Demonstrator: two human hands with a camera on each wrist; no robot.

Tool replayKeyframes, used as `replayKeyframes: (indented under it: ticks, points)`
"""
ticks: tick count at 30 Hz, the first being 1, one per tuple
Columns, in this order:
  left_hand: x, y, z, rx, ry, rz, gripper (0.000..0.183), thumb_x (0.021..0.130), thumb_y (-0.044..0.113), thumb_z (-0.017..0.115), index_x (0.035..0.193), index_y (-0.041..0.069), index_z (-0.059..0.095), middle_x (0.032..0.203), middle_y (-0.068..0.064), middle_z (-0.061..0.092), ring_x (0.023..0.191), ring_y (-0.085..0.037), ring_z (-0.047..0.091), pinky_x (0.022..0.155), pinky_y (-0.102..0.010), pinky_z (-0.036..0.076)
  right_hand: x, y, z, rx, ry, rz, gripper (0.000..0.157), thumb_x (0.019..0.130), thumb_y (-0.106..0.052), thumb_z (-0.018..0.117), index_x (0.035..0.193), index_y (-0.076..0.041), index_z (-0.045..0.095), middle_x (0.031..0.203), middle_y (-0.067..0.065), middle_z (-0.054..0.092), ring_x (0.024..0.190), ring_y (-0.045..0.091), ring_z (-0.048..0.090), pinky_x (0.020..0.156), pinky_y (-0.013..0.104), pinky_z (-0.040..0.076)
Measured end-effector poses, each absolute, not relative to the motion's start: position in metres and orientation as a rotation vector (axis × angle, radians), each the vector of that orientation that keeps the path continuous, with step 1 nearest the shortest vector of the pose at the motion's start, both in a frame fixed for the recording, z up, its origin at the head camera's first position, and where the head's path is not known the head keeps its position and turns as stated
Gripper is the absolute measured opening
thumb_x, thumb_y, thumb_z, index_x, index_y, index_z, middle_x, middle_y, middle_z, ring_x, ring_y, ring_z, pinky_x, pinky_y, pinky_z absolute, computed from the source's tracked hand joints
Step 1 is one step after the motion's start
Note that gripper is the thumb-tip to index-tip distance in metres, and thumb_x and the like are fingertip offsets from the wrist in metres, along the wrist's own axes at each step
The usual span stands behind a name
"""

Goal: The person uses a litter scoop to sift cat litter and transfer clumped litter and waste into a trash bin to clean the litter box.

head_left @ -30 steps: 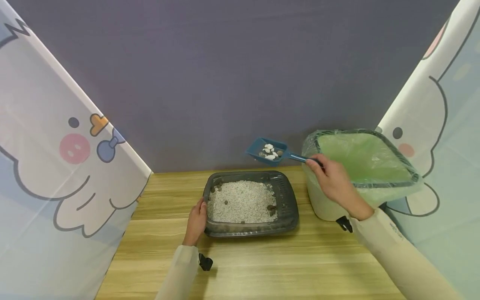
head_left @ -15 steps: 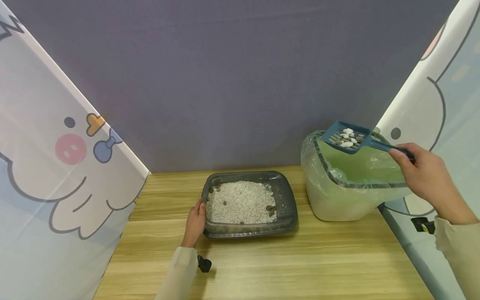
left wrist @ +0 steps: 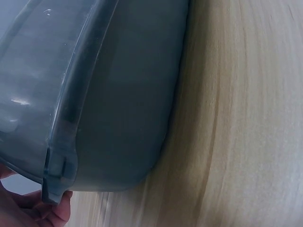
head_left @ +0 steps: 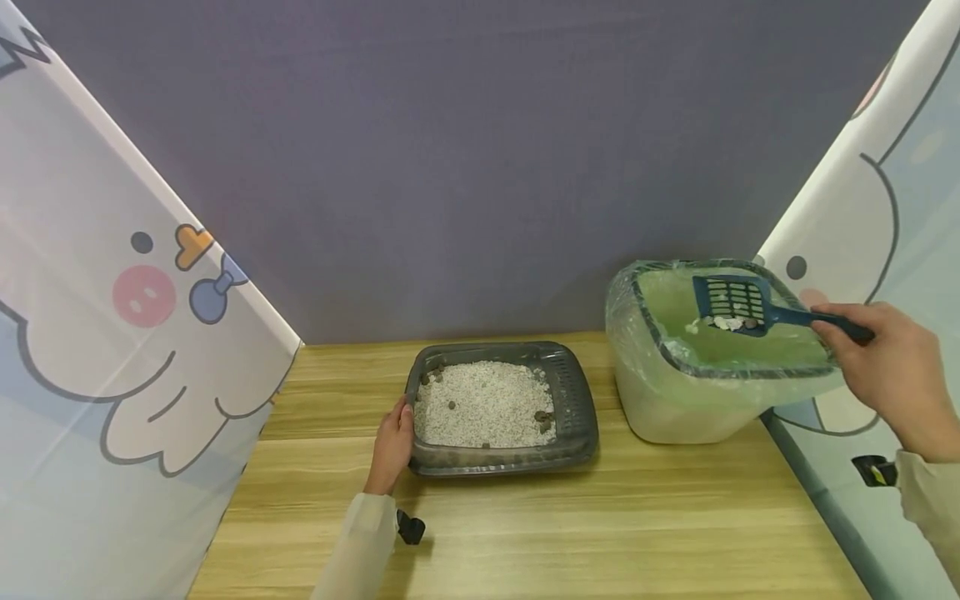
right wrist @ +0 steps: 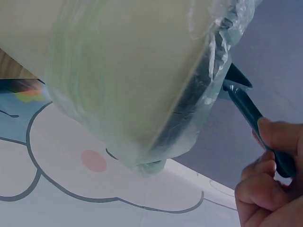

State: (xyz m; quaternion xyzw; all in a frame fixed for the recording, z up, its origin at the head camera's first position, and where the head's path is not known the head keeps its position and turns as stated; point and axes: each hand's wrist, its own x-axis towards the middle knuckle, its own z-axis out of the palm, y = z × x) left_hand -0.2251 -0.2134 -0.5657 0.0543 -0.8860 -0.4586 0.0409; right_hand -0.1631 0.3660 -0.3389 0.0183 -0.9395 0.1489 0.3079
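Note:
My right hand (head_left: 888,358) grips the handle of a blue slotted litter scoop (head_left: 763,310) above the lined bin. The scoop is tilted, and white and brown clumps (head_left: 726,322) lie along its lower edge, with some falling towards the bin. In the right wrist view the thumb presses along the handle (right wrist: 246,106), while the bin hides most of the scoop's blade. My left hand (head_left: 392,437) holds the left rim of a dark grey litter box (head_left: 576,404), fingers at its edge in the left wrist view. Pale litter (head_left: 483,408) with several brown lumps fills the box.
A white bin (head_left: 667,412) with a translucent green bag over its rim stands on the wooden table (head_left: 555,533), right of the litter box. A dark grey curtain (head_left: 450,167) closes the back, and printed cartoon panels (head_left: 97,375) flank both sides.
My right hand has carried the scoop rightwards from near the litter box to over the bin, then tipped it so clumps slide off. The left hand stays on the box rim.

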Motion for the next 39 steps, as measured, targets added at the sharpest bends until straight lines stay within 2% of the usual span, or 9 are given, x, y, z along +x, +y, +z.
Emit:
replayKeyframes:
  ticks: [2,10,14,18,21,23,25,32,39]
  points:
    - [-0.224,-0.214,-0.566,0.177,-2.714,-1.408,0.061,0.102,0.049,0.026,0.146,0.009,0.038,0.127,-0.023,0.049,0.115,-0.04,0.047,0.095,-0.057,0.035,-0.164,0.365,-0.34,0.036,-2.466,0.396,0.02,0.088,0.005,0.062,0.106,0.015,0.064,0.083,0.026,0.049,0.056,0.024,0.042,0.047,0.02,0.026]
    - [-0.221,-0.215,-0.565,0.183,-2.708,-1.408,0.059,0.102,0.047,0.028,0.146,0.008,0.038,0.128,-0.024,0.049,0.116,-0.042,0.046,0.095,-0.058,0.034,-0.162,0.364,-0.351,-0.007,-2.348,0.484,0.021,0.091,0.0,0.061,0.108,0.011,0.065,0.083,0.022,0.05,0.064,-0.011,0.023,0.054,0.022,0.021]
    - [-0.221,-0.215,-0.565,0.183,-2.712,-1.408,0.058,0.103,0.046,0.029,0.146,0.008,0.038,0.128,-0.024,0.049,0.116,-0.042,0.046,0.095,-0.058,0.034,-0.157,0.352,-0.349,-0.182,-2.357,0.568,0.033,0.097,-0.015,0.056,0.118,0.011,0.059,0.093,0.031,0.056,0.057,-0.016,0.023,0.047,0.017,0.02]
    - [-0.22,-0.215,-0.563,0.177,-2.705,-1.407,0.056,0.103,0.044,0.029,0.146,0.008,0.038,0.126,-0.024,0.049,0.115,-0.042,0.047,0.095,-0.058,0.035,-0.154,0.328,-0.343,-0.206,-2.279,0.649,0.037,0.095,-0.019,0.059,0.116,0.011,0.06,0.095,0.031,0.063,0.06,-0.023,0.027,0.052,0.01,0.024]
    - [-0.22,-0.214,-0.56,0.165,-2.706,-1.414,0.057,0.103,0.044,0.029,0.146,0.008,0.037,0.127,-0.024,0.049,0.115,-0.042,0.047,0.095,-0.058,0.035,-0.153,0.303,-0.34,-0.145,-2.215,0.727,0.031,0.092,-0.018,0.064,0.111,0.006,0.066,0.081,0.002,0.068,0.056,-0.019,0.033,0.053,0.008,0.026]
    - [-0.22,-0.213,-0.56,0.164,-2.71,-1.413,0.057,0.103,0.044,0.029,0.146,0.008,0.037,0.127,-0.024,0.049,0.115,-0.042,0.047,0.095,-0.058,0.035,-0.153,0.284,-0.339,-0.068,-2.217,0.783,0.026,0.091,-0.018,0.066,0.108,0.002,0.068,0.074,-0.014,0.062,0.05,-0.012,0.036,0.048,0.01,0.028]
    - [-0.221,-0.212,-0.559,0.162,-2.71,-1.412,0.057,0.103,0.045,0.028,0.146,0.009,0.037,0.128,-0.024,0.049,0.115,-0.041,0.047,0.095,-0.058,0.035,-0.154,0.263,-0.343,0.068,-2.257,0.807,0.021,0.09,-0.015,0.068,0.104,-0.001,0.069,0.064,-0.018,0.048,0.044,-0.001,0.035,0.043,0.015,0.027]
    - [-0.225,-0.21,-0.561,0.16,-2.699,-1.395,0.058,0.102,0.047,0.028,0.146,0.01,0.039,0.127,-0.024,0.05,0.116,-0.041,0.047,0.095,-0.057,0.035,-0.175,0.191,-0.378,0.422,-2.639,0.844,0.025,0.091,-0.02,0.066,0.109,-0.003,0.067,0.067,-0.002,0.052,0.049,0.01,0.038,0.048,0.027,0.034]
    - [-0.224,-0.21,-0.56,0.169,-2.709,-1.4,0.058,0.102,0.047,0.028,0.146,0.01,0.038,0.126,-0.023,0.049,0.113,-0.041,0.048,0.093,-0.058,0.036,-0.198,0.156,-0.406,0.479,-3.003,0.806,0.03,0.091,-0.019,0.065,0.116,-0.001,0.064,0.095,0.011,0.065,0.056,0.014,0.053,0.06,0.037,0.045]
